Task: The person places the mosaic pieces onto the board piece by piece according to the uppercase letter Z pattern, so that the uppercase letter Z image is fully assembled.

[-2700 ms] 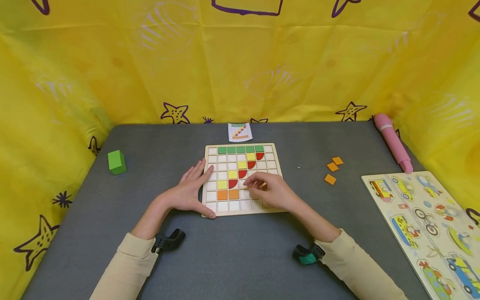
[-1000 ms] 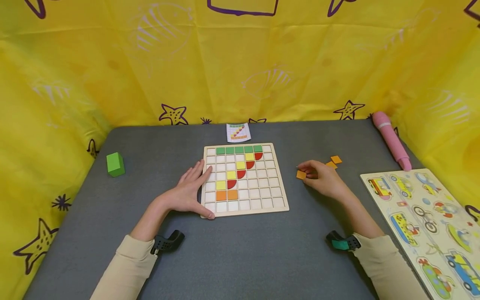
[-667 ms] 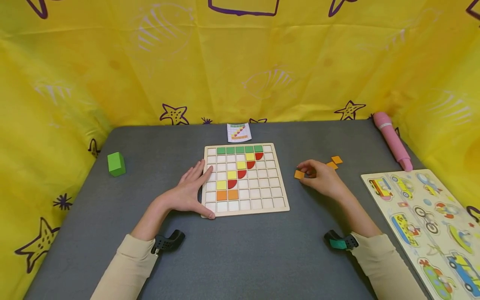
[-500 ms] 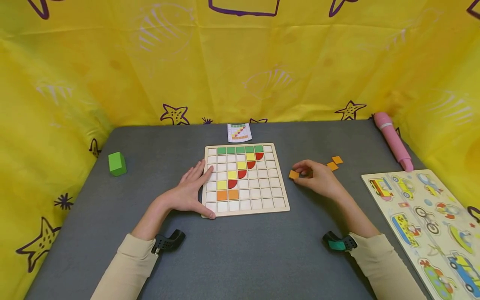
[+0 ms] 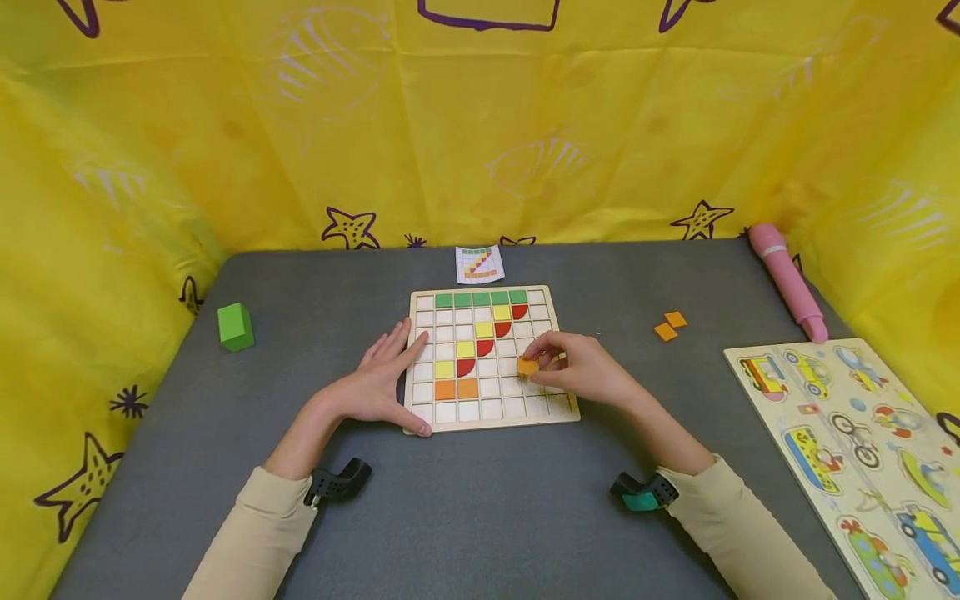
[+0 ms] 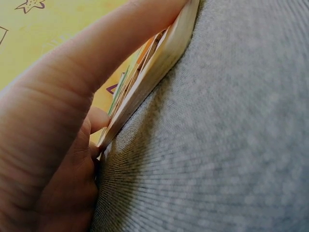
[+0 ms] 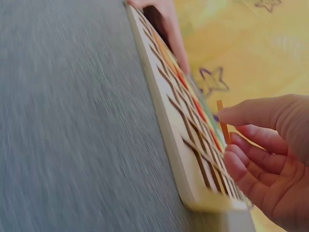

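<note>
A wooden grid board [image 5: 480, 429] lies on the dark table, with green, yellow, red and orange pieces set in some of its cells. My left hand [image 5: 372, 386] rests at the board's left edge, fingers and thumb spread against it. In the left wrist view the thumb [image 6: 96, 53] touches the board's rim [image 6: 145, 89]. Above the right half of the grid, my right hand [image 5: 581, 367] pinches an orange square tile [image 5: 527, 367]. The right wrist view shows this tile [image 7: 223, 123] edge-on between thumb and fingers, apart from the board.
Two orange tiles [image 5: 665, 332] lie right of the board. A small pattern card [image 5: 480, 265] sits behind it. At left stands a green block [image 5: 236, 327]. A pink microphone-like object [image 5: 787, 283] and a picture puzzle board [image 5: 832, 450] are at right. Yellow cloth [image 5: 480, 125] surrounds the table.
My right hand has picked up another orange tile from the right and carried it left over the board. Two loose tiles lie there now, down from three. My left hand has stayed put.
</note>
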Demonstrator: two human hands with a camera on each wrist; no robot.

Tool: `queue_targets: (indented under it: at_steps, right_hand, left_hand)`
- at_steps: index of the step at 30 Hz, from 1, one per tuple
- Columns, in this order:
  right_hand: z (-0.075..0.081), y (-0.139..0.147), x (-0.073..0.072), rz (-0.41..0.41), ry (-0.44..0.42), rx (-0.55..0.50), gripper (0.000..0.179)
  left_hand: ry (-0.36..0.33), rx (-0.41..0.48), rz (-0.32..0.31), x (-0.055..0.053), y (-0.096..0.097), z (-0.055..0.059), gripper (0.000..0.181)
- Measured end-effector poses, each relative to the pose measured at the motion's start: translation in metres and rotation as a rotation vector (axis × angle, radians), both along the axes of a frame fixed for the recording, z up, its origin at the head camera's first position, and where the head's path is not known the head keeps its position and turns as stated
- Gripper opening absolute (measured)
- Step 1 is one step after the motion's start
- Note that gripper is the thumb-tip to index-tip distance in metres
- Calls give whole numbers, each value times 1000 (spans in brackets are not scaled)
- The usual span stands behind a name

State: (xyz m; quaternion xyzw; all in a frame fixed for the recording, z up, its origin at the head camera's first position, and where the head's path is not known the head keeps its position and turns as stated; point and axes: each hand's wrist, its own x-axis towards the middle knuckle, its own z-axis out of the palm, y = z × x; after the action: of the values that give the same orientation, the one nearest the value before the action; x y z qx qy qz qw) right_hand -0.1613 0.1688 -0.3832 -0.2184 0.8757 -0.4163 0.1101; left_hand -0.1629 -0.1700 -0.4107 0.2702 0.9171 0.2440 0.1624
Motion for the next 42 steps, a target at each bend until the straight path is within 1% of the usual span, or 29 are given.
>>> queue_targets:
  at_steps: [3, 6, 11, 17, 23, 27, 30, 32, 37, 42]
  right_hand:
    - [-1, -12, 1, 52, 9, -9, 20]
    - [-4, -21, 2, 96, 52, -12, 19]
    - [-8, -34, 4, 146, 122, 2, 17]
    - [-10, -43, 7, 168, 163, 30, 19]
    - [-10, -44, 9, 159, 149, -6, 23]
    - [-10, -41, 9, 140, 112, -40, 19]
    - [-10, -36, 8, 99, 81, -58, 15]
    - [-9, -32, 8, 68, 78, -60, 13]
    - [-5, -17, 3, -7, 95, -21, 10]
    - [-3, 5, -3, -83, 98, 18, 11]
  left_hand:
    - [-3, 6, -2, -1, 1, 0, 137]
    - [-7, 8, -6, -1, 1, 1, 137]
    - [-14, 5, -9, 0, 2, 2, 136]
    - [-12, 7, -12, 0, 2, 4, 136]
    - [-12, 8, -12, 0, 2, 4, 136]
    - [-11, 7, -7, 0, 2, 4, 137]
    - [-11, 7, -5, 0, 2, 4, 137]
    - [-12, 9, -2, 1, 2, 4, 137]
    - [-9, 10, 2, 1, 2, 3, 138]
    - [-7, 5, 3, 2, 1, 3, 138]
